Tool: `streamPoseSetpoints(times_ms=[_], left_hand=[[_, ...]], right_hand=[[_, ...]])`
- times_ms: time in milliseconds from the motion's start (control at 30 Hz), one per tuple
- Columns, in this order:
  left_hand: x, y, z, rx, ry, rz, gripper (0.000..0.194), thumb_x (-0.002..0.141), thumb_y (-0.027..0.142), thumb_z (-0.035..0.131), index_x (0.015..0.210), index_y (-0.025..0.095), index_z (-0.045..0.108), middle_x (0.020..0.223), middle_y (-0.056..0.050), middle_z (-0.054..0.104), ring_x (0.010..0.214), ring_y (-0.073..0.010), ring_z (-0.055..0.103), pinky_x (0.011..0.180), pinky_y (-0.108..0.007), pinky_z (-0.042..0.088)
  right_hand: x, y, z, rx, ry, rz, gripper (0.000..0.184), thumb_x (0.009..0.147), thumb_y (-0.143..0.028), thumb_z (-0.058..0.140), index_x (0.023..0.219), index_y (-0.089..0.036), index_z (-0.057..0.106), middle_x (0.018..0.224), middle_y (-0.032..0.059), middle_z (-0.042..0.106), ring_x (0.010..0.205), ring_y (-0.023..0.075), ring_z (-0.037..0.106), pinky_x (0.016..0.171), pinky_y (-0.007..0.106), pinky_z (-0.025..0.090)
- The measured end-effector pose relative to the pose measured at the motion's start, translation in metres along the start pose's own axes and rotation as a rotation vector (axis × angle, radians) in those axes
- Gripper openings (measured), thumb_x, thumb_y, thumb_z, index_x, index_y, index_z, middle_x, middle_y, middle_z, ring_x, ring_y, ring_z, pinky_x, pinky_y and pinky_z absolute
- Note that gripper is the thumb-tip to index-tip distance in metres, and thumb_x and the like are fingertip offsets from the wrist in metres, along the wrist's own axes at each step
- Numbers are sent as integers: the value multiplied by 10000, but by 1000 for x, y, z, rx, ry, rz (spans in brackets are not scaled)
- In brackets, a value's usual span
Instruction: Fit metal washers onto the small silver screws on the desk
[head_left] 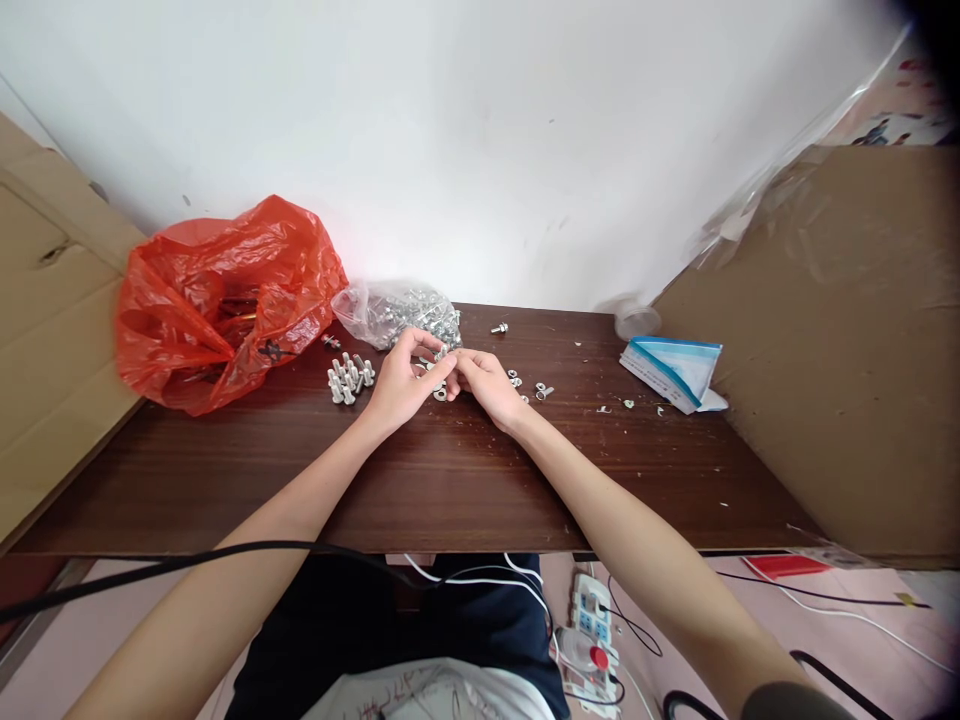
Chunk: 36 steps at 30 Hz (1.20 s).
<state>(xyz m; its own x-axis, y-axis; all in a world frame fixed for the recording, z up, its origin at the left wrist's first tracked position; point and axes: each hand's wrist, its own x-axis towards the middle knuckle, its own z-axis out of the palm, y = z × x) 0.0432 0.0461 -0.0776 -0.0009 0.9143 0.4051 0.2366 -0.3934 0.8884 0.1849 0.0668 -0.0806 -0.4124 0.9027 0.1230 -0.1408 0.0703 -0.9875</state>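
My left hand (401,380) and my right hand (484,385) meet at the back middle of the dark wooden table (450,490), fingertips pinched together on a small metal bolt (441,372) with a washer. A clear plastic bag of silver bolts (397,312) lies just behind the hands. A cluster of several bolts standing upright (349,377) is left of my left hand. Loose washers and nuts (529,385) lie right of my right hand.
A crumpled red plastic bag (225,295) sits at the back left. A blue-and-white packet (675,368) lies at the right. Cardboard sheets (847,340) flank both sides of the table. Below the front edge are a power strip (592,625) and cables.
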Motion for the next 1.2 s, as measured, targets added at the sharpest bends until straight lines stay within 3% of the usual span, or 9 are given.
streamPoseSetpoints(times_ms=[433,600,733,967,1100,1200], left_hand=[[2,1,0,17,-50,-16,169,817,313,570,898,168,601,940,-67,633,897,-180,593,662,-267,498],[1,-2,0,19,-4,9,232,777,322,645,933,185,542,1006,-59,624,876,-157,591,646,-248,484],[1,-4,0,21,0,7,205,775,329,648,865,179,540,924,-49,619,854,-161,598,658,-261,495],[2,-2,-1,11,-48,3,161,816,305,589,905,171,603,952,-66,638,893,-175,602,654,-258,502],[1,-3,-1,3,-22,9,226,802,309,623,983,187,566,1001,-61,631,904,-164,600,660,-248,494],[1,-3,-1,16,-2,9,250,773,325,662,936,187,534,989,-54,620,872,-154,595,653,-246,486]], right_hand=[[1,1,-1,13,1,12,325,799,-465,597,642,-185,542,476,-51,526,458,101,508,563,253,443],[1,1,-1,14,0,5,330,808,-416,591,581,-192,502,486,-47,519,469,96,510,575,253,449],[0,1,-1,14,0,2,311,821,-381,572,584,-191,502,490,-44,525,471,98,514,580,256,453],[1,1,-1,21,4,10,289,811,-415,583,642,-184,542,477,-50,527,456,101,503,564,256,438],[1,1,-1,17,3,6,325,815,-425,590,603,-188,524,486,-42,530,468,104,512,576,260,437],[1,1,-1,10,2,-4,347,822,-417,593,574,-192,502,487,-41,524,475,104,514,583,262,440]])
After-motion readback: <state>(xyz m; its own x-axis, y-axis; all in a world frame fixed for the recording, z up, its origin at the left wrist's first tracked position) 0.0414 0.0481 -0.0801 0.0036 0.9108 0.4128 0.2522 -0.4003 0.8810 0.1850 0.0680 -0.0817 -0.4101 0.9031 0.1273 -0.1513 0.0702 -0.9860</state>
